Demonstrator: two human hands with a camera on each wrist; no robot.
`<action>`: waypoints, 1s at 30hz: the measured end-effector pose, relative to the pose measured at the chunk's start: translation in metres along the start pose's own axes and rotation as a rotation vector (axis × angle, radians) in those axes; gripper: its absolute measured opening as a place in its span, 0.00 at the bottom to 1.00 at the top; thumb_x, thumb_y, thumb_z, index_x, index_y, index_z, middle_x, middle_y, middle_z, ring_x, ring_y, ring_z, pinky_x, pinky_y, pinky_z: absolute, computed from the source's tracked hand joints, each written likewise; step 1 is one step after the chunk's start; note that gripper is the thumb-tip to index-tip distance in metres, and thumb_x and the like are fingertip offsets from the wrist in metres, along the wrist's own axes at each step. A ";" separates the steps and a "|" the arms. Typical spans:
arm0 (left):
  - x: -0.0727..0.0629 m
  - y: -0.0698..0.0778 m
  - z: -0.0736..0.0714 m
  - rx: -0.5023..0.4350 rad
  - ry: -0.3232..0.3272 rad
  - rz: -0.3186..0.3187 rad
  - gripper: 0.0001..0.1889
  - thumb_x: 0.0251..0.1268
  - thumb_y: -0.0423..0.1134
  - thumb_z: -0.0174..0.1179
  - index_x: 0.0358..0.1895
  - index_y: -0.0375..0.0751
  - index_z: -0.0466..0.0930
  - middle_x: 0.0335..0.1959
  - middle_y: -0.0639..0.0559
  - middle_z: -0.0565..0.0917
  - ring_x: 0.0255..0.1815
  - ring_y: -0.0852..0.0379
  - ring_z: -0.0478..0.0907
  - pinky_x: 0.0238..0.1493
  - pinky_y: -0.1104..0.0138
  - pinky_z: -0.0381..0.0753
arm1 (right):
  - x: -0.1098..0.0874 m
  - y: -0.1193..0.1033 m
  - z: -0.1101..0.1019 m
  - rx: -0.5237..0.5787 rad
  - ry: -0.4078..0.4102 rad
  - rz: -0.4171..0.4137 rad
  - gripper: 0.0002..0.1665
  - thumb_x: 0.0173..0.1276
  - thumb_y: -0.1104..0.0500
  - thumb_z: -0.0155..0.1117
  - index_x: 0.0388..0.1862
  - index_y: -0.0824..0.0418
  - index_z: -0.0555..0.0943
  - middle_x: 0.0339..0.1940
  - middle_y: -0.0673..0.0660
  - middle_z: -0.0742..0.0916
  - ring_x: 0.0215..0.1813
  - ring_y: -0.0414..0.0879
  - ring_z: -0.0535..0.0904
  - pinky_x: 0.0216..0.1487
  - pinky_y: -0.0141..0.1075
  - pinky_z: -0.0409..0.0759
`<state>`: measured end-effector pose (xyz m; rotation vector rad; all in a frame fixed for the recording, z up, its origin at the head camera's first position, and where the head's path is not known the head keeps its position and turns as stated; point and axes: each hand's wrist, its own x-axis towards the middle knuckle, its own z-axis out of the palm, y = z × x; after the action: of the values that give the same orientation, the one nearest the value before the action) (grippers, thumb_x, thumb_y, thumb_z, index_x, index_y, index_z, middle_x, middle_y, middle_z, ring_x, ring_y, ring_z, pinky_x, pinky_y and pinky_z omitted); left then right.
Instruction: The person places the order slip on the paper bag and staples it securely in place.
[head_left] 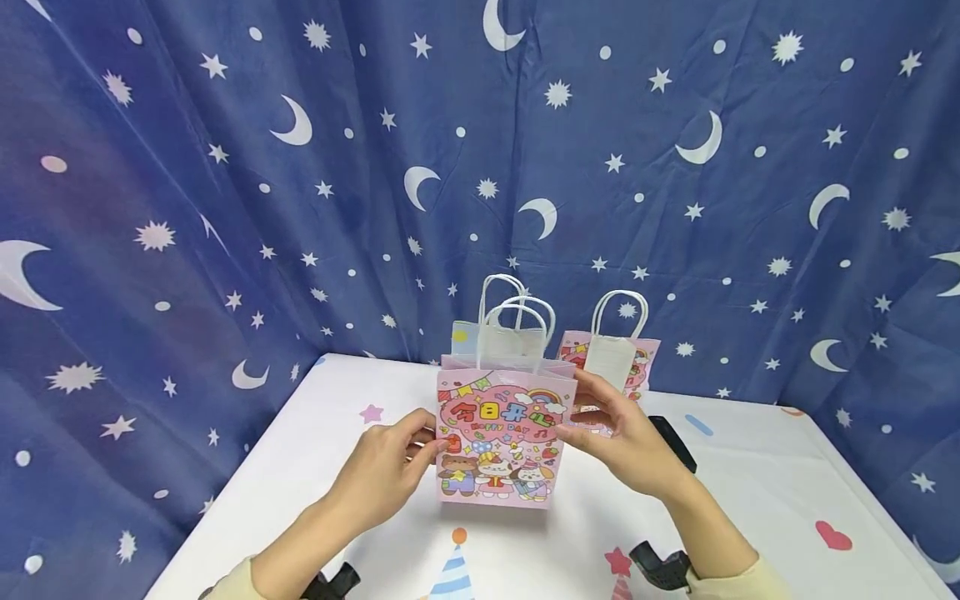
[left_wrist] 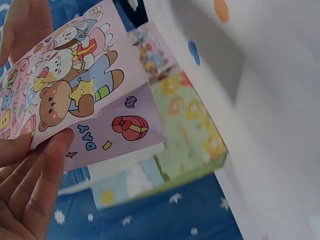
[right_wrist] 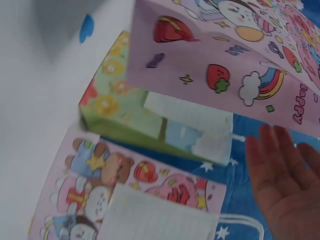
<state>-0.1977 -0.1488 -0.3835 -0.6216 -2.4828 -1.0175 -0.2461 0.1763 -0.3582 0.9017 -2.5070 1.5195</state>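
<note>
A pink paper gift bag (head_left: 498,437) with cartoon animals and white twisted handles is upright between my hands, its lower edge close over the white table. My left hand (head_left: 390,467) pinches its left side, thumb on the front; in the left wrist view the fingers (left_wrist: 50,160) lie along that side. My right hand (head_left: 622,433) is at the opposite side, thumb by the front panel. The right wrist view shows its fingers (right_wrist: 277,155) fairly straight, tips right at the bag's side. Behind stands a green-and-blue flowered bag (right_wrist: 107,102), mostly hidden in the head view.
Another pink bag (head_left: 645,354) with a white panel and handle stands at the back right. A black object (head_left: 672,443) lies beside it, partly behind my right hand. The printed white table (head_left: 750,483) meets a blue star-and-moon curtain (head_left: 585,167) at the back.
</note>
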 end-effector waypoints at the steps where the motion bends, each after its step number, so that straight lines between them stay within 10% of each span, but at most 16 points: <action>1: 0.002 0.002 0.004 -0.003 -0.009 0.015 0.04 0.72 0.35 0.66 0.41 0.48 0.80 0.35 0.58 0.91 0.34 0.64 0.89 0.38 0.73 0.86 | -0.003 0.001 -0.004 -0.003 -0.007 0.000 0.38 0.72 0.59 0.70 0.78 0.56 0.67 0.61 0.55 0.84 0.58 0.47 0.82 0.59 0.38 0.83; 15: 0.014 0.000 0.047 -0.037 -0.217 -0.050 0.04 0.71 0.37 0.66 0.39 0.50 0.80 0.36 0.58 0.91 0.38 0.62 0.89 0.41 0.69 0.85 | -0.029 0.023 -0.016 -0.115 0.014 0.003 0.18 0.75 0.58 0.66 0.62 0.54 0.82 0.50 0.50 0.91 0.48 0.39 0.88 0.51 0.35 0.86; 23: 0.017 -0.004 0.053 -0.034 -0.186 -0.077 0.14 0.64 0.50 0.74 0.35 0.52 0.76 0.31 0.64 0.84 0.34 0.66 0.83 0.36 0.71 0.78 | -0.040 0.037 -0.015 -0.116 0.017 0.026 0.15 0.75 0.57 0.67 0.59 0.56 0.84 0.49 0.51 0.90 0.48 0.37 0.87 0.51 0.33 0.86; 30: 0.035 0.000 0.052 -0.242 -0.159 -0.112 0.35 0.55 0.57 0.78 0.63 0.54 0.72 0.56 0.58 0.80 0.60 0.55 0.79 0.61 0.58 0.81 | -0.043 0.041 -0.018 -0.077 0.005 0.050 0.20 0.74 0.57 0.68 0.63 0.56 0.81 0.52 0.53 0.90 0.49 0.39 0.87 0.52 0.33 0.86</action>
<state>-0.2361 -0.1019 -0.4007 -0.6655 -2.5758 -1.3758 -0.2360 0.2241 -0.3962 0.8294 -2.5843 1.4256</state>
